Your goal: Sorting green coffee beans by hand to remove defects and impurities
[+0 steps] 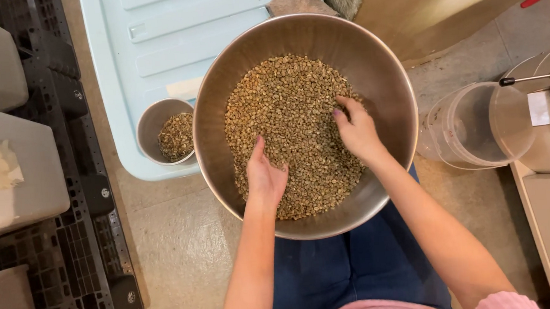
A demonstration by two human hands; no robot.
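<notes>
A large steel bowl rests on my lap, filled with a heap of pale green-tan beans. My left hand lies on the near part of the heap, fingers together and dug slightly into the beans. My right hand rests on the right side of the heap with its fingertips curled down into the beans. I cannot tell whether either hand has beans pinched in it.
A small steel cup holding darker beans stands on a light blue plastic lid left of the bowl. A black pallet with grey bins lies far left. A clear plastic container stands at right, beside a cardboard box.
</notes>
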